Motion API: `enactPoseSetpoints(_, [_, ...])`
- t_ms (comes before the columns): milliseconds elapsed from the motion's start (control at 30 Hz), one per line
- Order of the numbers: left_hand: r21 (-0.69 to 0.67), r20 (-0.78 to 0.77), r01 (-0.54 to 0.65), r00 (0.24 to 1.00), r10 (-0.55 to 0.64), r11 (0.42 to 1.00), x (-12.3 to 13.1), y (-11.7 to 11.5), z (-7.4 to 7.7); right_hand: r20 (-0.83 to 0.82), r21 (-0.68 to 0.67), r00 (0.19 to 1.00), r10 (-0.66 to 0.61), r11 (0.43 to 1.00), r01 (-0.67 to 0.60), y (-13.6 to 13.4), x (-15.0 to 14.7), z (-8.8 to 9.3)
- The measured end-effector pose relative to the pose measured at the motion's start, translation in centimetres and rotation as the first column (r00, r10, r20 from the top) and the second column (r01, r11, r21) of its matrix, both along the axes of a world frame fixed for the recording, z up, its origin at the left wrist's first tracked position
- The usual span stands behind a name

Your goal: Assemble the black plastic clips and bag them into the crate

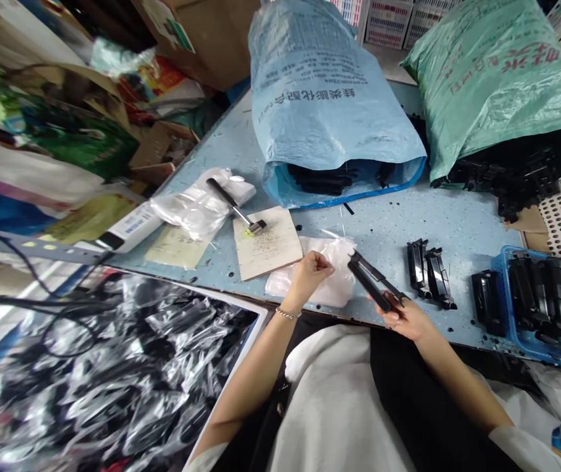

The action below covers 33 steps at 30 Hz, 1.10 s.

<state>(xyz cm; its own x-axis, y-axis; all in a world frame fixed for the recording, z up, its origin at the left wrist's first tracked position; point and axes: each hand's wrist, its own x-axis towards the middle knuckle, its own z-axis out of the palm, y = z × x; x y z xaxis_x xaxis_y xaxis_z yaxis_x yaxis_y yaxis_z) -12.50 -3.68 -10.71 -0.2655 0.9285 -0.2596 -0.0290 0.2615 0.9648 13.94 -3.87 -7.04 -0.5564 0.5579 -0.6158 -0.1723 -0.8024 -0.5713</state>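
Note:
My left hand (311,275), fingers drawn together in a pinch, is over a stack of clear plastic bags (336,285) at the table's front edge. Whatever lies between its fingertips is too small to make out. In my right hand (402,317) is a long black plastic part (373,282) with two slim arms, gripped at its near end and tilted up to the left. Two similar black plastic parts (430,274) lie to the right of it. A hammer (235,206) with a black handle rests its head on a wooden board (260,255).
A blue sack (329,105) and a green sack (497,85), both holding black parts, lie across the back. At right is a blue basket (506,321) of black parts. Several bagged parts (127,367) fill a bin below left. More clear bags (196,203) lie left.

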Motion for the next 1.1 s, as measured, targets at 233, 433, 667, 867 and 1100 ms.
enactPoseSetpoints(233, [-0.043, -0.102, 0.019, 0.995, -0.023, 0.999, 1.1, 0.2, -0.4, 0.077, 0.036, 0.997, -0.015, 0.999, 0.012, 0.0, -0.4, 0.7])
enactPoseSetpoints(433, [0.024, -0.125, 0.042, 0.991, -0.039, 0.999, 0.9, -0.1, 0.0, 0.177, 0.084, 0.984, 0.015, 0.996, -0.03, -0.1, -0.4, 0.0])
enactPoseSetpoints(667, [0.054, -0.824, 0.306, 0.551, -0.13, 0.951, -1.1, -2.2, 2.3, 0.18, 0.089, 0.984, -0.011, 0.996, -0.005, -0.1, 0.0, -0.6])
enactPoseSetpoints(867, [0.235, -0.731, 0.285, 0.681, -0.024, 0.93, -0.9, -3.1, 2.5, -0.184, -0.182, 0.97, 0.161, 0.964, -0.194, 0.0, -1.9, -1.3])
enactPoseSetpoints(1100, [0.409, -0.64, 0.542, 0.744, -0.193, 0.735, 3.3, -7.0, 4.3, -0.03, 0.075, 0.999, 0.018, 0.997, -0.016, 0.5, -5.0, -3.1])
